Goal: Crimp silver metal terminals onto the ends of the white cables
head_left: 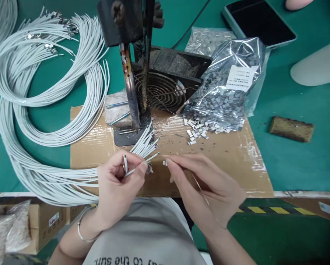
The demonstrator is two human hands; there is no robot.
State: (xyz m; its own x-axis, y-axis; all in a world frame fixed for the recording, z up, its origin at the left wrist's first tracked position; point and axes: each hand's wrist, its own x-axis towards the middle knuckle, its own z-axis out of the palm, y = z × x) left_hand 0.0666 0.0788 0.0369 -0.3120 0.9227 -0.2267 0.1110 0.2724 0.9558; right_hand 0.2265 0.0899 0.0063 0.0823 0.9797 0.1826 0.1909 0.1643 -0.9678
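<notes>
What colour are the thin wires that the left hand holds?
White, or very pale grey; the head view shows the wires fanned out above the left hand.

Left hand (118,184) pinching white wires (143,147), right hand (203,187) holding small metal terminal (164,162), cardboard sheet (237,154) beneath

Below the fan (161,90), your left hand (118,180) covers the spot where the white wires (143,147) meet your fingers. The dark piece (149,169) beside your thumb is too blurred to identify. The metal piece (164,162) at the fingertips of your right hand (200,184) is too small to make out. Above the fan, the black stand (120,20) runs off the top edge. Right of the fan, the bag (225,99) hides its corner, and the label (241,78) carries print too small to read. Far right of the fan, a white object (318,66) and a pink object (297,3) are cut by the edges.
</notes>
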